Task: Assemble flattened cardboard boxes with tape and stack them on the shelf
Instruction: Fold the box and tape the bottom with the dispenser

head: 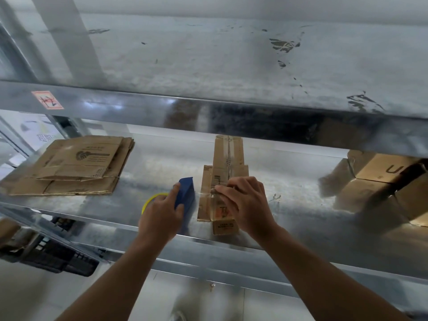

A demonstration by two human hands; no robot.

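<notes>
A narrow cardboard box (228, 158) lies on the metal shelf (148, 172) with clear tape running along its seam. My right hand (247, 202) presses on the near part of the box, fingers curled over the tape at the seam. My left hand (162, 216) grips a blue tape dispenser (186, 195) with a yellow-rimmed tape roll (151, 200), just left of the box. A stack of flattened cardboard boxes (76, 165) lies at the shelf's left.
Assembled cardboard boxes (384, 177) stand stacked at the right end of the shelf. An upper shelf (208, 61) hangs close overhead. A dark plastic crate (53, 256) sits below at the left.
</notes>
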